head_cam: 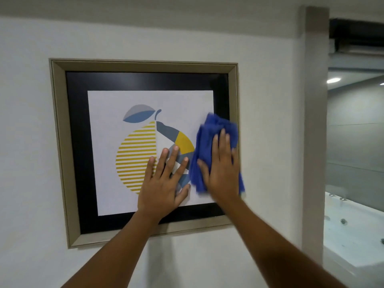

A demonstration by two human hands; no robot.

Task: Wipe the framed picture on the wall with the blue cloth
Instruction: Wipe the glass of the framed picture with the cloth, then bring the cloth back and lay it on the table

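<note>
The framed picture hangs on a white wall: a beige frame, a black mat and a white print of a yellow, grey and blue fruit. My left hand lies flat on the glass over the lower middle of the print, fingers spread and holding nothing. My right hand presses the bunched blue cloth flat against the picture's right side, where print, mat and frame edge meet. The cloth is blurred. It hides part of the right frame edge.
A beige vertical post stands right of the picture. Beyond it an opening shows a white jetted bathtub and grey tiled walls. White wall surrounds the frame on the left and below.
</note>
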